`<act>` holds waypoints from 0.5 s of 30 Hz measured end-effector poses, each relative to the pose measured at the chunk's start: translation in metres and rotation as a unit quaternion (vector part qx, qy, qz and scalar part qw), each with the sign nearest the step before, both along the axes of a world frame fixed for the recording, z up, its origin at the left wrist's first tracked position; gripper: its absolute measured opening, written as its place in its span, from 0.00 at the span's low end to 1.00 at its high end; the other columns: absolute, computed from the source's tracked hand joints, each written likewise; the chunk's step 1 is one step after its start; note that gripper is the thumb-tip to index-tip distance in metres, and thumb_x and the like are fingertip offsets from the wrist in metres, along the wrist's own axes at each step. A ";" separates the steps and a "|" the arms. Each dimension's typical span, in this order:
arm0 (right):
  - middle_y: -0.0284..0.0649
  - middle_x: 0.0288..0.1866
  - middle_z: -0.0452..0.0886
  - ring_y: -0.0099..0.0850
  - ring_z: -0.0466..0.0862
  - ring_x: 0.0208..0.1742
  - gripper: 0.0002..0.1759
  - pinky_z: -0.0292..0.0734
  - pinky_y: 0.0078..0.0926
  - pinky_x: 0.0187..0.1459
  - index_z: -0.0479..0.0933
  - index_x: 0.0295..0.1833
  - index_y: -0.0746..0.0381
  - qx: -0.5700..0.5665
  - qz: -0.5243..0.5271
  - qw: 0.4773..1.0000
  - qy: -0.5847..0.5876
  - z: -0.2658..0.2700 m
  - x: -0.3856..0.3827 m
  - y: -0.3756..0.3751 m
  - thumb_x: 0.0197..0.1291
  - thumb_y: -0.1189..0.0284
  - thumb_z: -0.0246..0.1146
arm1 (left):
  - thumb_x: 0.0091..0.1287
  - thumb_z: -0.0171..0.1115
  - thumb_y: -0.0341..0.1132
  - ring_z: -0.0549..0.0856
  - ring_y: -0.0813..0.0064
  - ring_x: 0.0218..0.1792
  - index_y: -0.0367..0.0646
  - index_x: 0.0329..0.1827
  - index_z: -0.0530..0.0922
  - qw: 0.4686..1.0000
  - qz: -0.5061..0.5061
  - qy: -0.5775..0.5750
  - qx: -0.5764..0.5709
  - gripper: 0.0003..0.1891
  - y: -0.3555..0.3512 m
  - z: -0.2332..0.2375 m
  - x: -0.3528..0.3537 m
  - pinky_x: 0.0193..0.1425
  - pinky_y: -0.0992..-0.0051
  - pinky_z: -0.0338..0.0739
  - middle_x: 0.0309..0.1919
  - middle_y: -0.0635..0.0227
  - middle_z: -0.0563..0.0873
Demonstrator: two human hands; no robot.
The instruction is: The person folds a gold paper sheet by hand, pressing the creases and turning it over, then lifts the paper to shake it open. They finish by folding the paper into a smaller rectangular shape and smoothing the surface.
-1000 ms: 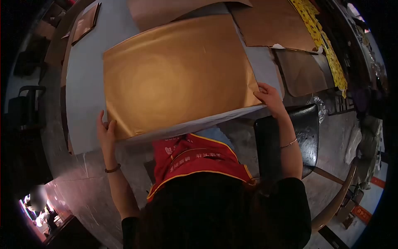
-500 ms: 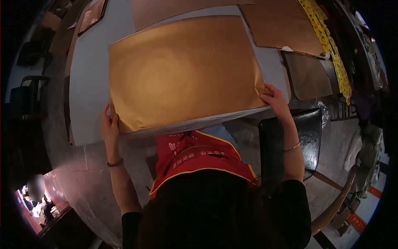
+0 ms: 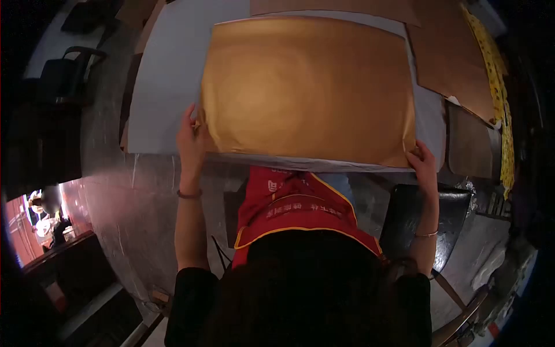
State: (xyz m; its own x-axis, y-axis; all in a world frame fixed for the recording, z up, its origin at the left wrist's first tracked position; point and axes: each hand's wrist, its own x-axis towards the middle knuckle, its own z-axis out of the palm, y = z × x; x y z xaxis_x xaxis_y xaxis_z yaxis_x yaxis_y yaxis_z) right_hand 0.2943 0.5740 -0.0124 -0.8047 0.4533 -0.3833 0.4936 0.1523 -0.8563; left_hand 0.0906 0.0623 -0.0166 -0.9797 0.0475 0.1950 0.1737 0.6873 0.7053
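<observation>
A red apron (image 3: 306, 211) is worn; beyond it, a gold sheet (image 3: 312, 92) is gripped close to its near corners by the left hand (image 3: 192, 139) and right hand (image 3: 425, 163), kept well apart; it is spread over a grey tabletop (image 3: 165, 98), bordered by brown sheets (image 3: 451, 52) farther off

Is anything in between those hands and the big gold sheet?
Nothing visible: the left hand and right hand both touch the gold sheet directly, beside the corners nearest the person.

Left fingers (image 3: 189, 113) grip the gold sheet (image 3: 306, 92); right fingers (image 3: 425, 151) too.
</observation>
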 end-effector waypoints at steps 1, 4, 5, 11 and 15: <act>0.30 0.36 0.75 0.19 0.74 0.38 0.27 0.71 0.17 0.44 0.67 0.64 0.71 -0.033 -0.025 0.998 0.038 0.007 -0.002 -0.008 0.60 0.76 0.61 | 0.62 0.58 0.24 0.79 0.72 0.33 0.45 0.66 0.68 1.000 0.003 0.003 0.021 0.27 0.004 0.004 0.003 0.41 0.73 0.75 0.35 0.60 0.81; 0.31 0.39 0.77 0.19 0.75 0.41 0.28 0.71 0.16 0.45 0.66 0.66 0.70 -0.023 0.005 1.000 0.016 0.002 0.003 0.002 0.61 0.75 0.62 | 0.61 0.58 0.23 0.78 0.71 0.32 0.44 0.67 0.67 0.999 0.000 -0.003 0.039 0.28 0.004 0.007 0.007 0.40 0.74 0.75 0.36 0.61 0.80; 0.31 0.39 0.77 0.19 0.75 0.41 0.28 0.71 0.16 0.45 0.66 0.66 0.70 -0.024 0.012 1.000 0.016 0.001 0.003 0.004 0.61 0.75 0.62 | 0.61 0.58 0.23 0.78 0.71 0.31 0.43 0.67 0.67 0.999 -0.014 0.006 0.049 0.28 0.002 0.003 0.006 0.40 0.74 0.75 0.37 0.61 0.80; 0.29 0.39 0.75 0.18 0.74 0.39 0.29 0.70 0.15 0.44 0.65 0.67 0.70 -0.030 0.022 0.999 0.012 0.007 0.001 0.000 0.61 0.74 0.62 | 0.63 0.58 0.24 0.78 0.71 0.39 0.43 0.67 0.67 0.999 0.001 0.020 0.026 0.27 0.009 0.006 0.005 0.43 0.74 0.74 0.39 0.61 0.78; 0.30 0.41 0.76 0.19 0.75 0.41 0.30 0.70 0.16 0.47 0.64 0.68 0.70 -0.043 0.031 0.999 0.000 0.006 0.002 0.005 0.61 0.73 0.62 | 0.64 0.59 0.26 0.78 0.62 0.45 0.43 0.65 0.68 0.998 0.013 0.052 -0.032 0.25 0.008 0.001 0.005 0.44 0.70 0.75 0.45 0.59 0.78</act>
